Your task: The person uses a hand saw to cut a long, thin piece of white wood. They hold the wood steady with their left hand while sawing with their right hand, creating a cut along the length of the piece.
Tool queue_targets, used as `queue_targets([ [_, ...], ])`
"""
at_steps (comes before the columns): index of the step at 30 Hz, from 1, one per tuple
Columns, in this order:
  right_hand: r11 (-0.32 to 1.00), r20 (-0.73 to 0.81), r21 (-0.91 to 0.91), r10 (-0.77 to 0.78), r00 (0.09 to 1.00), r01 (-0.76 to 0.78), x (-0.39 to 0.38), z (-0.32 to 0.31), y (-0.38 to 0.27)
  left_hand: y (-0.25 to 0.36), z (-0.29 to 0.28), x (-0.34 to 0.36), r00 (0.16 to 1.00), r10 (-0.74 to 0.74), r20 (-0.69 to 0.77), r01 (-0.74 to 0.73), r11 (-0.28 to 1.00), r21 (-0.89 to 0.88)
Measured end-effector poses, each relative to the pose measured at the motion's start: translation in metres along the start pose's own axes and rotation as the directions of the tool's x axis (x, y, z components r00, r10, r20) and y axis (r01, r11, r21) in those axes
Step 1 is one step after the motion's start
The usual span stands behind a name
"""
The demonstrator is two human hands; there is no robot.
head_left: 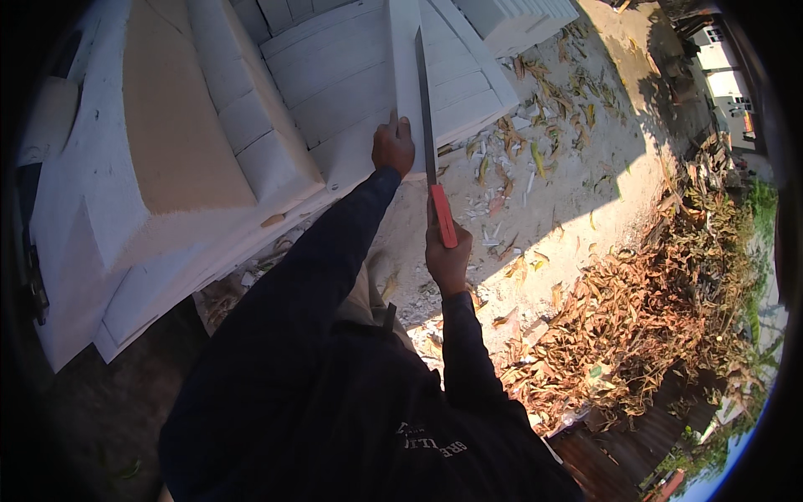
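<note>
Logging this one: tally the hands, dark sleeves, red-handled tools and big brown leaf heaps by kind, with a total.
Hands: 2 (left hand, right hand)
Sleeves: 2 (left sleeve, right sleeve)
Tools: 1 (red-handled tool)
Heaps: 1 (brown leaf heap)
Total: 6

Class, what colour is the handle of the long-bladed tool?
The handle is red; the head view shows it best.

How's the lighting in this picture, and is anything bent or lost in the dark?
In the head view, hard sunlight hits the brown leaf pile, while the saw and right hand sit in shade; also in the head view, the dark clothing hides most fabric detail, and the fisheye lens curves the scene toward a black rim.
</note>
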State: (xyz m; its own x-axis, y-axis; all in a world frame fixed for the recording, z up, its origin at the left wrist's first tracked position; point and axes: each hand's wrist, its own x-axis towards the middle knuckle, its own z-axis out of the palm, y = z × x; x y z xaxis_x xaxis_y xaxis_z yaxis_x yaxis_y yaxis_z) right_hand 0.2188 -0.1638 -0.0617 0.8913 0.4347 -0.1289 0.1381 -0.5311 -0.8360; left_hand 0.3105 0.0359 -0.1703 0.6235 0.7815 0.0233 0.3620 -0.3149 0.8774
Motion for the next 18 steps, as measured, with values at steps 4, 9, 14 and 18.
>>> queue_targets([
  [4,0.998,-0.136,0.029,-0.059,0.989,0.063,-0.069,-0.003,0.006,-0.009,-0.001,0.001,0.998,0.036,-0.053,-0.037,0.999,-0.018],
  [9,0.993,-0.102,0.118,-0.013,0.995,0.025,-0.016,-0.004,-0.018,-0.007,0.004,0.0,0.997,0.052,-0.059,-0.054,0.998,-0.021],
  [14,0.999,-0.092,0.049,-0.001,0.996,0.005,-0.04,0.0,-0.009,-0.015,0.001,0.002,0.997,0.056,-0.058,-0.056,0.998,0.003],
  [18,0.999,-0.146,0.015,-0.034,0.989,0.037,-0.081,-0.006,0.005,-0.014,0.009,0.001,0.985,0.103,-0.141,-0.11,0.993,-0.041],
])
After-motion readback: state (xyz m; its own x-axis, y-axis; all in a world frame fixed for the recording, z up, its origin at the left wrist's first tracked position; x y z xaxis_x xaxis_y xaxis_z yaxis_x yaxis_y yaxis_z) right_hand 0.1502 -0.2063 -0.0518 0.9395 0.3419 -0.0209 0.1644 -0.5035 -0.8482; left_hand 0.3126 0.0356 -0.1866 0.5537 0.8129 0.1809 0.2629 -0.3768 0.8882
